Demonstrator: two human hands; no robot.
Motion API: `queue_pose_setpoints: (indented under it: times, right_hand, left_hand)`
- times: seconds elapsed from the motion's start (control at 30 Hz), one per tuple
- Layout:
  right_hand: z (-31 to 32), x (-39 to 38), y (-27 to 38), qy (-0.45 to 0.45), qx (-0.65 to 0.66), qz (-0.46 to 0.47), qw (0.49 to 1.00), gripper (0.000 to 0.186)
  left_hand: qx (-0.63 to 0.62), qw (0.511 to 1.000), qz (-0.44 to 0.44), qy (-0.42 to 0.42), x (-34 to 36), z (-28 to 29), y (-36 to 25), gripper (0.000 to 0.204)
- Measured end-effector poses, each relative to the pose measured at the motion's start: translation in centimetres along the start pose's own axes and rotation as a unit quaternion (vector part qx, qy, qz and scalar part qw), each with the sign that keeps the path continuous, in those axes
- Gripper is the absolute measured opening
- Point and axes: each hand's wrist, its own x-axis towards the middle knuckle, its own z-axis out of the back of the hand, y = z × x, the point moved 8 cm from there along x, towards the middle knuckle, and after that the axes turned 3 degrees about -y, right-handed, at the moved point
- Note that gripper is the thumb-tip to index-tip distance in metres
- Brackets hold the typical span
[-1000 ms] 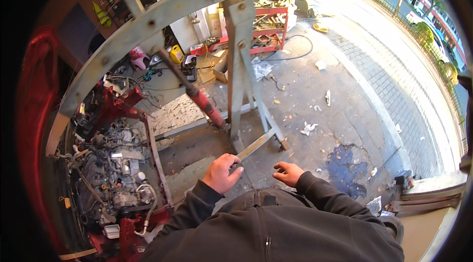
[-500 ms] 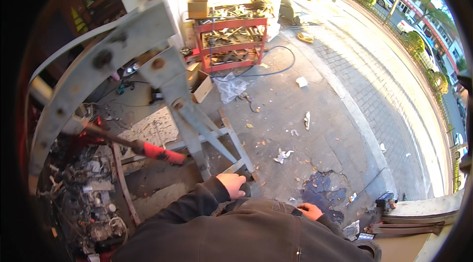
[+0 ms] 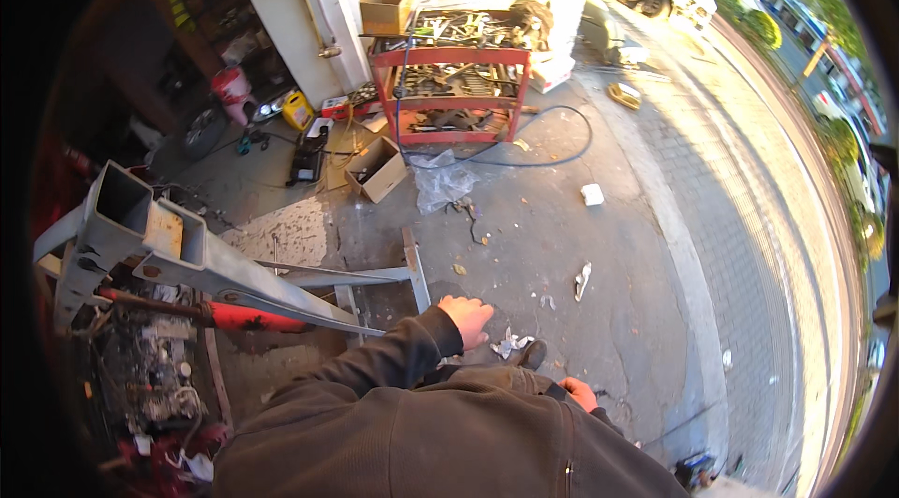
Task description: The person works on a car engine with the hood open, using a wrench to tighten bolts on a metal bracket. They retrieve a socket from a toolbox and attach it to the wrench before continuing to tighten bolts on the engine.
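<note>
My left hand hangs in front of my body with its fingers loosely apart and nothing visible in it. To its left stands a grey steel engine crane, with a red cylinder along its boom; the hand is apart from it. My right hand is low beside my right hip, touching nothing I can see. Its fingers are mostly hidden. A greasy engine sits below the crane at the left. One of my shoes shows between my hands.
Ahead stands a red tool cart loaded with tools. A cardboard box, clear plastic bag and dark hose lie near it. White scraps dot the concrete. A kerb borders the paving at right.
My view has shifted, and the crane now appears lower and farther left, uncovering a yellow jug and floor items behind it. My shoe has come into view. Both hands remain low.
</note>
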Motion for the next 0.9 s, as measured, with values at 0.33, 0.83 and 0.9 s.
queue_pose_setpoints:
  times: [0.33, 0.83, 0.9]
  right_hand:
    - [21.7, 18.7, 6.4, -0.012, -0.122, 0.015, 0.992, 0.026]
    - [18.0, 45.7, 18.8, -0.033, -0.012, -0.096, 0.995, 0.024]
    - [16.5, 49.6, 22.5, -0.023, -0.023, -0.100, 0.994, 0.025]
  left_hand:
    - [-0.225, 0.867, 0.444, 0.032, -1.6, -17.7, 18.8, 0.050]
    - [-0.250, 0.843, 0.321, -0.352, 26.4, 14.5, 46.0, 0.045]
    - [-0.203, 0.872, 0.244, -0.374, 30.8, 20.1, 47.5, 0.038]
